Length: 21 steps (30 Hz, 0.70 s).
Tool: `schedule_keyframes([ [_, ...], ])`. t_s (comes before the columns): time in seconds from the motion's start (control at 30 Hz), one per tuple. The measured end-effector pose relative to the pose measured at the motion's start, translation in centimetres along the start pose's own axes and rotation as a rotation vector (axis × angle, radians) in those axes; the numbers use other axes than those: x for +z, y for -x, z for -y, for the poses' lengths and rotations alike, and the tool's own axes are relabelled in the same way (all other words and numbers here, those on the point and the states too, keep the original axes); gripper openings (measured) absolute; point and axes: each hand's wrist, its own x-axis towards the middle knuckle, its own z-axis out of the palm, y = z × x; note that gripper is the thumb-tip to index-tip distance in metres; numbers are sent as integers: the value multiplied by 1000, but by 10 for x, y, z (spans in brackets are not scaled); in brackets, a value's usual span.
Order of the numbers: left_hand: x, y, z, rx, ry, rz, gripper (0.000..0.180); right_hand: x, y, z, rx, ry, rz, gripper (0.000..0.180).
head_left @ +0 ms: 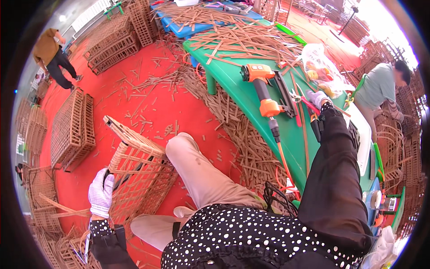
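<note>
My left hand [101,195], in a white knit glove, is closed on the rim of a brown woven basket [143,179], which is tilted beside my left leg. Loose strips stick out next to that hand. My right arm stretches over the green table [237,94]. At its end my gloved right hand [318,98] is at the red-handled pliers [309,105]; whether its fingers grip a handle is unclear. To the left of the pliers lies an orange and black nail gun [264,89], its air hose running toward me.
Wooden strips [251,42] cover the table's far end, near a clear plastic bag [322,71]. Offcuts litter the red floor [112,103]. Stacked baskets [71,130] stand at left. One person [53,58] is at far left, another [380,89] bends over at right.
</note>
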Motion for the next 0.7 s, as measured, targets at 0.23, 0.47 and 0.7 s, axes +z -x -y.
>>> schedule_keyframes([
  [0.23, -19, 7, -11, -147, -2, 146, 28, 20, -62, 17, -486, 777, -122, 37],
  [0.47, 5, 1, 3, -136, -177, 40, 23, 13, -140, -2, -448, 618, -258, 37],
  [0.7, -4, -22, 13, -316, -223, 43, 28, -32, -183, 25, -796, -88, -483, 39],
])
